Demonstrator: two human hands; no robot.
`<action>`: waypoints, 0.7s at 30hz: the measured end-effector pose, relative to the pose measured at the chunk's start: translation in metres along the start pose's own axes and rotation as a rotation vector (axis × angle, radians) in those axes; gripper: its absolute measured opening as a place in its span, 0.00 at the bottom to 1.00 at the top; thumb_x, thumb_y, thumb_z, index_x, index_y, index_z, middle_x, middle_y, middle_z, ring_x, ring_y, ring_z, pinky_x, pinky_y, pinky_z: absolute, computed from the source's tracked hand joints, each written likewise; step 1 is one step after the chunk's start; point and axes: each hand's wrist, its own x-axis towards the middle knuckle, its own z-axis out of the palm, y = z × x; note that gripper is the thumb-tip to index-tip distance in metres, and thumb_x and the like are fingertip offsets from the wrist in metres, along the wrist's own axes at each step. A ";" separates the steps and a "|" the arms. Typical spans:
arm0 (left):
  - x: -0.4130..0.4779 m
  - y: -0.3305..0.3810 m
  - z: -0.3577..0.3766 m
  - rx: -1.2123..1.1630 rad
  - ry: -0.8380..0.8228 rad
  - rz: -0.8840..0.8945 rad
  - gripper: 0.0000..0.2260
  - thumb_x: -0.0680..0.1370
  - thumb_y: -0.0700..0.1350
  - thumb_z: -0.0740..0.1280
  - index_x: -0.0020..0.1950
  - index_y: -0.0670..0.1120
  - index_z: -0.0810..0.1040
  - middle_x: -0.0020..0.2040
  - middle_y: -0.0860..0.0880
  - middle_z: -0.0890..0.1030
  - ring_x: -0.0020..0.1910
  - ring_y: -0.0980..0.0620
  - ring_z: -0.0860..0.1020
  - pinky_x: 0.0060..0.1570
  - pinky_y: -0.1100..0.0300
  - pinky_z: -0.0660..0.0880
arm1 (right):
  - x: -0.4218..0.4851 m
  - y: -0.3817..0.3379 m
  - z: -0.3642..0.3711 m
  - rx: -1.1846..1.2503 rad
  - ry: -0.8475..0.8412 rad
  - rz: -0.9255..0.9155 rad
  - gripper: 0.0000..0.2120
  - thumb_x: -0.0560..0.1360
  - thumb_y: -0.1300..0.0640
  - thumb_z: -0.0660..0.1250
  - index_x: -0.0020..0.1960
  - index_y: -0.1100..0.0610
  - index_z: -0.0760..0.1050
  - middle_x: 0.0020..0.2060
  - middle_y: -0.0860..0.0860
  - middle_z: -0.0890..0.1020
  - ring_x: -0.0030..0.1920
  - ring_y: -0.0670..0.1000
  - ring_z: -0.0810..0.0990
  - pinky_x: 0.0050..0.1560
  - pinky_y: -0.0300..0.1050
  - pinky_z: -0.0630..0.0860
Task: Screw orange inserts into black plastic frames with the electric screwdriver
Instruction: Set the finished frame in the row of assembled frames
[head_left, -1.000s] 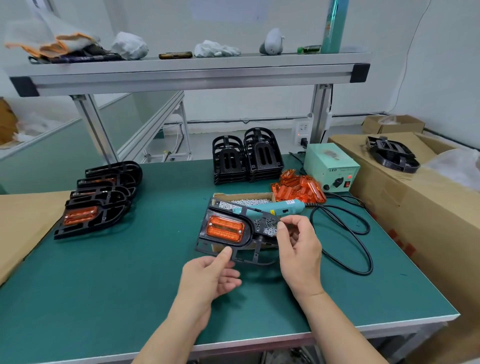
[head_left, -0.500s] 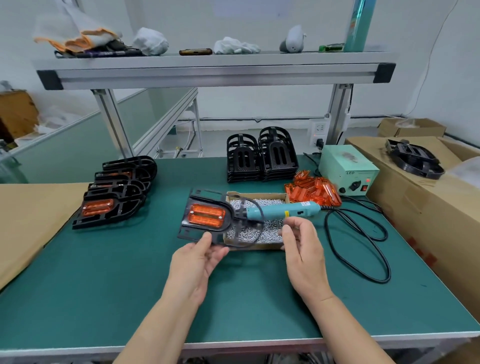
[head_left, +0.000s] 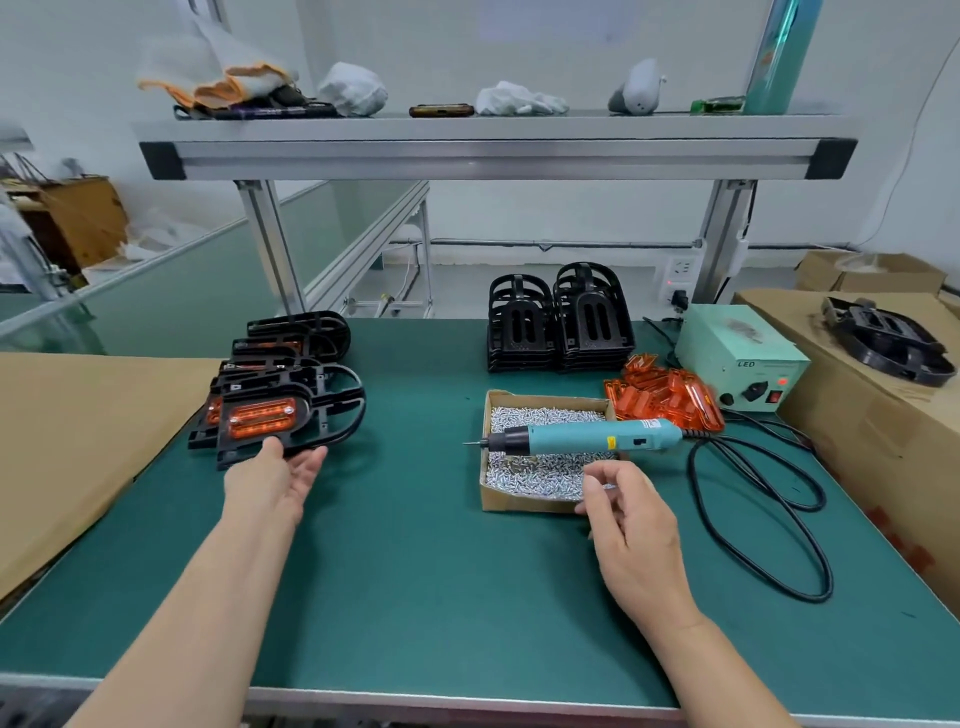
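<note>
- Cardboard screw box, taken as landmark: sits right of centre on the green table, filled with small silver screws
- Electric screwdriver: lies across the screw box on its rims, teal body, bit pointing left and jutting past the left wall, in neither hand
- Cable: leaves the tool's back end and loops over the table to the right of the screw box
- Right hand: hovers at the near right corner of the screw box, just below the tool and apart from it, fingers loosely curled, nothing visible in them
- Left hand: reaches well to the left of the screw box, palm turned up, fingers almost straight; thumb tip against the near edge of the top frame, fingers under its rim; touches rather than clamps, as far as can be seen
- Top frame: black, with an orange insert seated in it, rests tilted on the row of finished frames, far left of the screw box
- Loose orange inserts: heaped just behind the right rear corner of the screw box
- Empty black frames: two stacks side by side, straight behind the screw box
- Power unit: pale green, behind and right of the screw box, past the heap
- Carton: further right of the screw box, off the table, with a spare frame on top
</note>
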 end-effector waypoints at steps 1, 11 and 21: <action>0.005 0.004 -0.002 -0.001 0.010 0.000 0.09 0.84 0.39 0.59 0.64 0.41 0.68 0.54 0.38 0.77 0.43 0.47 0.81 0.29 0.60 0.81 | 0.000 0.000 0.000 0.004 -0.001 0.002 0.04 0.82 0.55 0.63 0.52 0.47 0.75 0.45 0.45 0.80 0.47 0.47 0.81 0.47 0.49 0.79; 0.040 0.029 -0.017 0.014 0.112 0.014 0.16 0.84 0.43 0.61 0.71 0.42 0.68 0.58 0.40 0.77 0.48 0.46 0.82 0.30 0.60 0.80 | 0.000 0.001 0.001 0.019 -0.010 0.003 0.05 0.81 0.54 0.63 0.52 0.44 0.75 0.44 0.45 0.81 0.46 0.49 0.82 0.45 0.54 0.80; 0.049 0.028 -0.027 0.051 0.093 0.002 0.20 0.83 0.33 0.52 0.76 0.40 0.63 0.68 0.42 0.74 0.56 0.42 0.81 0.56 0.52 0.80 | 0.000 -0.001 0.002 0.015 -0.031 0.017 0.06 0.81 0.54 0.63 0.52 0.44 0.75 0.44 0.45 0.81 0.45 0.48 0.82 0.45 0.52 0.80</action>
